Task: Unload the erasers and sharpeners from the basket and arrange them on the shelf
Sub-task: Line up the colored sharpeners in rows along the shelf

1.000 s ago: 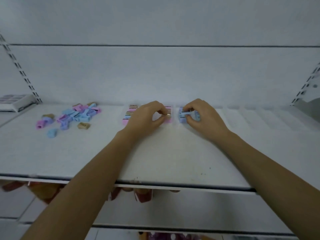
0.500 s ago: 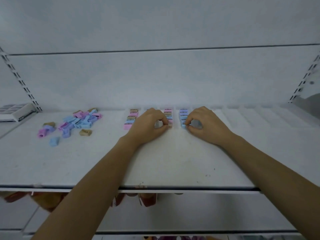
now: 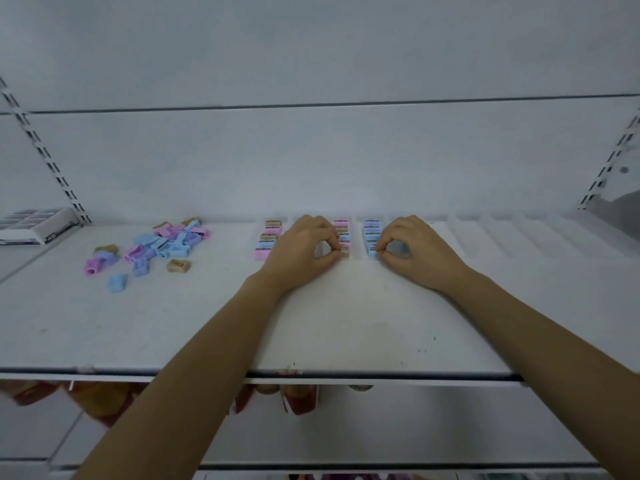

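Small pastel erasers stand in three short rows at the back of the white shelf (image 3: 346, 327): a left row (image 3: 268, 239), a middle row (image 3: 343, 233) and a blue right row (image 3: 371, 233). My left hand (image 3: 301, 251) pinches the tan front eraser (image 3: 345, 253) of the middle row between thumb and fingers. My right hand (image 3: 415, 252) pinches the blue front eraser (image 3: 372, 254) of the right row. A loose pile of blue, pink, purple and tan sharpeners (image 3: 156, 247) lies on the shelf to the left. No basket is in view.
A flat white box (image 3: 33, 225) rests at the far left end of the shelf. Slotted uprights (image 3: 45, 157) flank the back panel. Packaged goods (image 3: 298, 400) hang under the shelf's front edge. Ribbed dividers (image 3: 519, 237) run along the right part of the shelf.
The camera tilted, so the shelf sits lower in view. Both hands stayed at the rows, fingers closing onto the front erasers and setting them down at the row ends.
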Available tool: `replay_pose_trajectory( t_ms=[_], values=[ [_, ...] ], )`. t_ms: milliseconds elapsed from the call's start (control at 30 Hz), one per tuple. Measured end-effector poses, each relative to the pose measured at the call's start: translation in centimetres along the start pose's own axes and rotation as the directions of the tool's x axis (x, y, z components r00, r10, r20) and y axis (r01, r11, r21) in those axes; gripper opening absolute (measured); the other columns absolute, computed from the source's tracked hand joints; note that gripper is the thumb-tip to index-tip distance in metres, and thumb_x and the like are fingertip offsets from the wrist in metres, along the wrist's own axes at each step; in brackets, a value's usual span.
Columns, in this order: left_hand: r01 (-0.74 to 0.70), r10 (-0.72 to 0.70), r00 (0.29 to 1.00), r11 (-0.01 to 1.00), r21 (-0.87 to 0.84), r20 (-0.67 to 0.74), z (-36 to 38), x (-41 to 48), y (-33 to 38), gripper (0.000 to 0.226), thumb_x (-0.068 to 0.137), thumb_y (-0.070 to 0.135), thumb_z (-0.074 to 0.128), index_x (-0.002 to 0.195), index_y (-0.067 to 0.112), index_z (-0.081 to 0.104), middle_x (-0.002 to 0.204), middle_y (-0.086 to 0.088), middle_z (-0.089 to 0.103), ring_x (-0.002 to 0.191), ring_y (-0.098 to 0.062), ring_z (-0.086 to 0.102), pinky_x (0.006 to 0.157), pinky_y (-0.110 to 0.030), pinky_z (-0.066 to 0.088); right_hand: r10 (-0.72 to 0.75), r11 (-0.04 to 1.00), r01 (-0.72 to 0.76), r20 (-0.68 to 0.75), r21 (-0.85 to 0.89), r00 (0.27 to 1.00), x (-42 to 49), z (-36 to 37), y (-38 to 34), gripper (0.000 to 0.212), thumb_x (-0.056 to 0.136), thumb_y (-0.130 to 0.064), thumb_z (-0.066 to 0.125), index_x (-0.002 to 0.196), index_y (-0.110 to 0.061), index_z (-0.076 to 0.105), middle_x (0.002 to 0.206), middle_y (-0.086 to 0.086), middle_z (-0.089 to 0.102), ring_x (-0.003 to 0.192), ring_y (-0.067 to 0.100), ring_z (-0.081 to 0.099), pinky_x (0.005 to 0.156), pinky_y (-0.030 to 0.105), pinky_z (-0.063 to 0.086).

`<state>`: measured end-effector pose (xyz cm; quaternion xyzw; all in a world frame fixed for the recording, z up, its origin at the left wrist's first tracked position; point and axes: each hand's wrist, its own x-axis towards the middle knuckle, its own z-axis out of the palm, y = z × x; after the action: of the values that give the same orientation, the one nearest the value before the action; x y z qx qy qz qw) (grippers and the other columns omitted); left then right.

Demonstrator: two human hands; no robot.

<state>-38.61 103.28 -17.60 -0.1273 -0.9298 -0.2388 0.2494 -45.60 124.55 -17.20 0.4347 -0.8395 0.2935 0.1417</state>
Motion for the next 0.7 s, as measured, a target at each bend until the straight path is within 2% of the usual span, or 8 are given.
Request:
replay_pose_trajectory(
  t_ms=[100, 167, 233, 300, 367, 467, 600, 700],
  values=[
    [0.012, -0.012, 1.0, 1.0, 0.024, 0.0, -0.05, 0.01, 0.07, 0.011, 0.081, 0.022, 0.069, 0.083, 0.011, 0.068, 0.097, -0.001, 0.064, 0.095, -0.018, 0.051, 0.084, -0.032, 0.043, 0.013, 0.999, -0.014, -0.027, -0.033, 1.0, -0.03, -0.05, -0.15, 0.011, 0.078, -0.007, 0.067, 0.089, -0.009, 0.067, 0.092, 0.006, 0.064, 0.09, 0.024, 0.053, 0.08, 0.026, 0.036],
    [0.016, -0.016, 1.0, 0.998, 0.053, 0.001, -0.04, -0.03, 0.09, 0.021, 0.081, 0.032, 0.066, 0.091, 0.013, 0.067, 0.098, 0.0, 0.065, 0.097, -0.018, 0.052, 0.085, -0.026, 0.039, 0.011, 0.996, -0.016, -0.065, -0.082, 0.998, -0.08, -0.13, -0.26, 0.016, 0.079, -0.014, 0.065, 0.094, -0.008, 0.067, 0.096, 0.007, 0.066, 0.093, 0.027, 0.054, 0.081, 0.03, 0.039],
    [0.004, -0.005, 1.0, 0.996, 0.087, 0.005, -0.08, -0.06, 0.16, 0.037, 0.081, 0.044, 0.054, 0.097, 0.014, 0.069, 0.1, 0.002, 0.068, 0.099, -0.019, 0.054, 0.086, -0.02, 0.036, 0.0, 0.99, -0.007, -0.047, -0.144, 0.999, -0.09, -0.22, -0.2, 0.024, 0.077, -0.023, 0.059, 0.093, -0.008, 0.069, 0.094, 0.006, 0.068, 0.093, 0.03, 0.057, 0.082, 0.035, 0.042],
    [-0.02, 0.017, 0.999, 0.993, 0.116, 0.027, -0.16, -0.05, 0.33, 0.045, 0.08, 0.048, 0.045, 0.096, 0.015, 0.071, 0.098, 0.004, 0.07, 0.098, -0.019, 0.054, 0.086, -0.021, 0.036, 0.02, 0.985, -0.02, -0.001, -0.169, 1.0, -0.1, -0.28, -0.09, 0.03, 0.075, -0.029, 0.055, 0.092, -0.009, 0.07, 0.092, 0.004, 0.069, 0.094, 0.029, 0.056, 0.083, 0.033, 0.04],
    [-0.039, 0.032, 0.998, 0.989, 0.143, 0.047, -0.22, -0.03, 0.43, 0.045, 0.081, 0.048, 0.041, 0.093, 0.016, 0.072, 0.095, 0.005, 0.071, 0.096, -0.018, 0.055, 0.085, -0.025, 0.04, 0.047, 0.985, -0.043, 0.018, -0.169, 0.999, -0.11, -0.33, -0.13, 0.033, 0.075, -0.031, 0.053, 0.093, -0.01, 0.07, 0.093, 0.003, 0.069, 0.097, 0.026, 0.055, 0.084, 0.028, 0.035],
    [-0.045, 0.039, 0.998, 0.985, 0.166, 0.041, -0.17, -0.04, 0.44, 0.044, 0.082, 0.046, 0.042, 0.092, 0.016, 0.072, 0.093, 0.004, 0.071, 0.094, -0.019, 0.055, 0.083, -0.026, 0.041, 0.035, 0.985, -0.032, 0.011, -0.168, 0.999, -0.09, -0.4, -0.32, 0.034, 0.076, -0.033, 0.051, 0.093, -0.01, 0.07, 0.092, 0.004, 0.069, 0.095, 0.026, 0.056, 0.083, 0.028, 0.036],
    [-0.048, 0.046, 0.999, 0.986, 0.157, 0.022, -0.19, 0.01, 0.56, 0.038, 0.082, 0.042, 0.046, 0.089, 0.014, 0.072, 0.089, 0.001, 0.069, 0.091, -0.021, 0.058, 0.082, -0.022, 0.037, -0.003, 0.989, 0.0, -0.017, -0.146, 1.0, 0.0, -0.44, -0.58, 0.018, 0.074, -0.023, 0.056, 0.082, -0.012, 0.068, 0.086, 0.002, 0.067, 0.087, 0.026, 0.058, 0.078, 0.031, 0.04],
    [-0.066, 0.063, 0.998, 0.988, 0.139, 0.027, -0.3, -0.04, 0.66, 0.035, 0.082, 0.038, 0.045, 0.085, 0.015, 0.072, 0.086, 0.001, 0.068, 0.089, -0.021, 0.058, 0.081, -0.023, 0.039, -0.017, 0.99, 0.016, -0.006, -0.14, 1.0, -0.11, -0.39, -0.65, 0.015, 0.073, -0.019, 0.056, 0.077, -0.011, 0.068, 0.083, 0.003, 0.068, 0.084, 0.027, 0.058, 0.076, 0.031, 0.041]
  ],
)
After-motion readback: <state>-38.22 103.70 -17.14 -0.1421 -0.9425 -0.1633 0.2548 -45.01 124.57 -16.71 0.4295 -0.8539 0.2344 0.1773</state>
